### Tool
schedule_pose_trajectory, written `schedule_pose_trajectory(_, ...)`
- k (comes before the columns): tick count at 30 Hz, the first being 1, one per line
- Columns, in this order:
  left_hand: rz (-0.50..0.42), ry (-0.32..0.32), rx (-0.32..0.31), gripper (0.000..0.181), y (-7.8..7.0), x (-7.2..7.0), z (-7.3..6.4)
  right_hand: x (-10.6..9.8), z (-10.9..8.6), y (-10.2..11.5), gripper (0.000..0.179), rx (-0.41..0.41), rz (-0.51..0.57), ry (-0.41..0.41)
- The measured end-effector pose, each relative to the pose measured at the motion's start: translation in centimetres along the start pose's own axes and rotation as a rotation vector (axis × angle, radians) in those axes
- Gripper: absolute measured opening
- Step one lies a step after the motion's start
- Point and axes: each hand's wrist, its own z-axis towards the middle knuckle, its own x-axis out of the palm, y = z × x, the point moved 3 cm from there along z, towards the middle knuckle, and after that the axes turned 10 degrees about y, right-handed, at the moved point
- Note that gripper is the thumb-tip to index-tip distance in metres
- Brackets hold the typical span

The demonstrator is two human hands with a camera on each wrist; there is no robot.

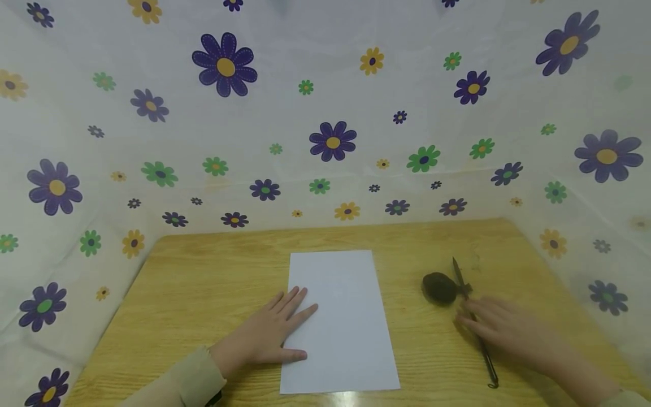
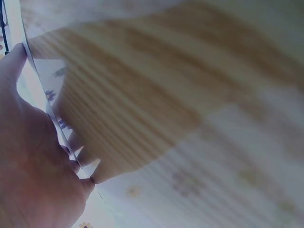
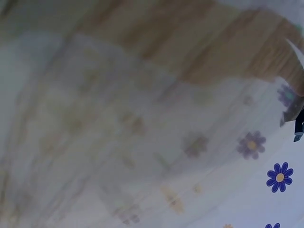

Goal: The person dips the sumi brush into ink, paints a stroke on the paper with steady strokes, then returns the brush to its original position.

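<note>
My left hand [image 1: 264, 333] rests with spread fingers on the left edge of a blank white sheet of paper [image 1: 346, 316]. That hand [image 2: 38, 156] and the paper's edge also show in the left wrist view. On the right, my right hand [image 1: 513, 333], blurred, reaches across the shaft of a slim dark calligraphy brush [image 1: 485, 359]. Its fingers look extended over the shaft, and the thumb side is hidden. The brush has a pointed tip and a small loop at its near end. Under its front part sits a small dark rest [image 1: 464, 289], beside a dark oval object [image 1: 439, 288].
Everything lies on a wood-grain table [image 1: 218, 271]. A white flower-patterned sheet [image 1: 285, 113] rises along the back and both sides. The right wrist view is mostly a blurred reflection, with a dark tip [image 3: 298, 137] at its right edge.
</note>
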Motion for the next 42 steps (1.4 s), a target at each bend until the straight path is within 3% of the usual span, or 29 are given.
schedule_pose_trajectory(9, -0.003, -0.002, 0.001, 0.093, 0.1, 0.1, 0.1, -0.2, 0.5, 0.2, 0.063, -0.005, 0.003, -0.007)
schedule_pose_trajectory(29, 0.002, 0.005, 0.001, 0.093, 0.0, 0.0, -0.1, 0.7, 0.7, 0.4, 0.058, -0.033, 0.025, -0.041)
schedule_pose_trajectory(36, -0.002, 0.002, -0.002, 0.092, 0.1, 0.1, 0.0, 1.2, 0.9, 0.2, 0.047, -0.018, 0.008, -0.035)
schedule_pose_trajectory(42, -0.003, 0.008, -0.007, 0.093, 0.1, 0.1, 0.0, 1.2, 0.9, 0.1, 0.055, -0.022, -0.003, -0.039)
